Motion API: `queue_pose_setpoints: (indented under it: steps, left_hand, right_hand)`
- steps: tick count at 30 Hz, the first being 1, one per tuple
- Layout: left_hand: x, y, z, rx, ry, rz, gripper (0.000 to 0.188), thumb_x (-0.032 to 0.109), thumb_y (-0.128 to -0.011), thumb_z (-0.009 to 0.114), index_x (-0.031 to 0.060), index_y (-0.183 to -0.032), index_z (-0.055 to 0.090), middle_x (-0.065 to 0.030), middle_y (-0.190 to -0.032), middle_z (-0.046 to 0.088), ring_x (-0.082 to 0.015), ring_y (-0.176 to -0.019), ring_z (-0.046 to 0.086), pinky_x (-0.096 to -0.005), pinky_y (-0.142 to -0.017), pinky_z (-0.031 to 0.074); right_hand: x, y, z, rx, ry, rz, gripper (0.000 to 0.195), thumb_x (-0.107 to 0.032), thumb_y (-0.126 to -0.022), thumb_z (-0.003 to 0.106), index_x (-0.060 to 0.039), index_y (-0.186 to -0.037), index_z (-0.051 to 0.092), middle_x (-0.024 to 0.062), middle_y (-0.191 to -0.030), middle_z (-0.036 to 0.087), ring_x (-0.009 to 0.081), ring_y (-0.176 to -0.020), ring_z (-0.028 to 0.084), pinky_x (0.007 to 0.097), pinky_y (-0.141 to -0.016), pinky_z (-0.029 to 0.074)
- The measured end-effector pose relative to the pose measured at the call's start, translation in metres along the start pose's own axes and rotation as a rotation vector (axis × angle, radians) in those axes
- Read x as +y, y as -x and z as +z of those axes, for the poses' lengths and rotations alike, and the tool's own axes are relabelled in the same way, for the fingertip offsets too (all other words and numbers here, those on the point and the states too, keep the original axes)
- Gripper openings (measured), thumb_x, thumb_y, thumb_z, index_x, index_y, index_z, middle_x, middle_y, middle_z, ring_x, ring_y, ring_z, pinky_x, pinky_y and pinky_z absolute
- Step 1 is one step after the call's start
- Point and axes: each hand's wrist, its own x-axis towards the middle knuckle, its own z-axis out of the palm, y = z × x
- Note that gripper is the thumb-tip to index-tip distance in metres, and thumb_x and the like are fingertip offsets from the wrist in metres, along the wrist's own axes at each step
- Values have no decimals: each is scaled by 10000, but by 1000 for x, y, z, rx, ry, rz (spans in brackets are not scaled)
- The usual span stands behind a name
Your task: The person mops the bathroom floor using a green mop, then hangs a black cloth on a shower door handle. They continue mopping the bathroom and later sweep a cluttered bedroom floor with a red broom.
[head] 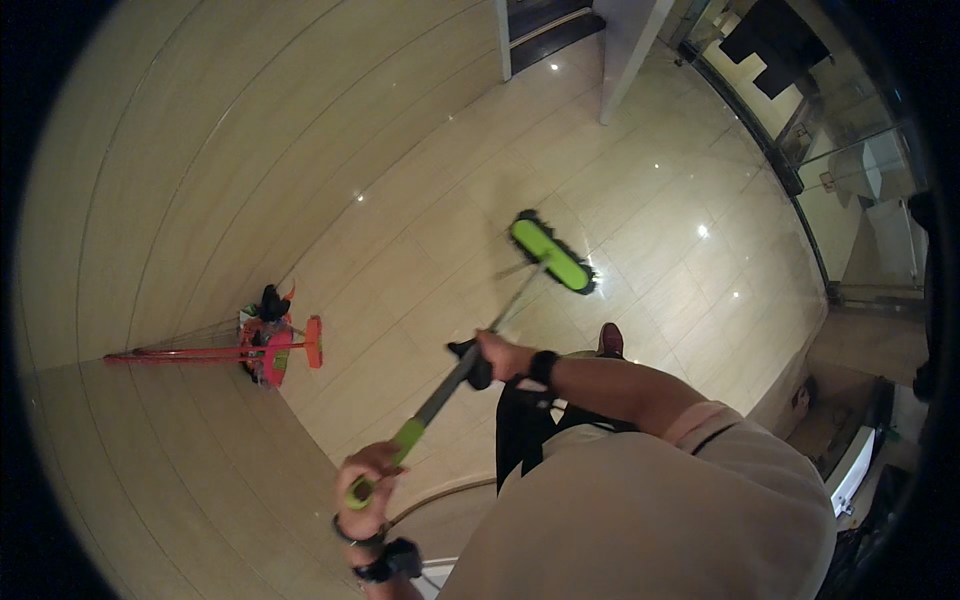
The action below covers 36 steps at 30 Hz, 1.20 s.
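Note:
With my left hand (367, 480) I grip the green end of a mop's handle, its top ring showing between my fingers. My right hand (504, 356) is closed around the grey pole (448, 386) lower down, beside a black piece (478, 369) that I cannot make out clearly. From there the thin metal shaft slants away to the mop's oval green head (553, 256), which has a dark fringe and rests on the tiled floor. One dark red shoe (611, 340) shows to the right of my right hand.
In the left corner, an orange-headed tool (313, 341) with long red handles and a pink dustpan-like piece (277, 358) lean by the tiled wall (187, 187). A door (634, 56) stands ajar at the top. Glass panels (847, 161) and a toilet (862, 172) lie to the right.

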Motion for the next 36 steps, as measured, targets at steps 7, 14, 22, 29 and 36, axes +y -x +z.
queue_pose_setpoints:
  steps: [7, 14, 22, 29, 36]
  left_hand:
    - [64, 49, -89, 276, -119, 25, 177, 51, -805, 605, 77, -822, 430, -108, -850, 525, -268, -912, 549, -366, -642, 526]
    - [83, 56, -92, 302, -238, 211, 162, -12, -733, 621, 55, -783, 482, -116, -677, 579, -273, -699, 589, -461, -754, 490]
    - [59, 92, -142, 144, -143, 255, 194, -109, -747, 593, 42, -817, 492, -83, -845, 567, -290, -924, 577, -442, -880, 446]
    - [48, 64, -148, 26, 4, 347, 231, -104, -790, 530, 54, -936, 444, -57, -955, 534, -233, -1092, 519, -369, -928, 403]
    - [49, 67, -131, 489, 157, 222, 185, -3, -855, 561, 49, -983, 438, -102, -1006, 585, -158, -961, 568, -252, -668, 494]
  right_hand:
    - [76, -112, 165, -24, 51, 166, 372, -322, -912, 338, -76, -793, 590, 27, -691, 595, 176, -562, 500, 286, -540, 440]
    - [78, -131, 183, -234, 38, 316, 394, -375, -944, 365, -72, -862, 604, 33, -704, 556, 178, -627, 517, 303, -624, 471]
    - [68, -106, 203, -161, 240, 89, 397, -420, -948, 340, -96, -878, 559, 23, -668, 484, 179, -594, 468, 327, -527, 410]
    - [37, -84, 187, 95, 411, -182, 445, -513, -916, 364, -122, -780, 530, 37, -720, 537, 200, -679, 507, 382, -680, 467]
    - [68, -73, 212, 132, 298, -134, 374, -442, -926, 426, -102, -945, 579, 28, -706, 518, 178, -614, 494, 306, -589, 475]
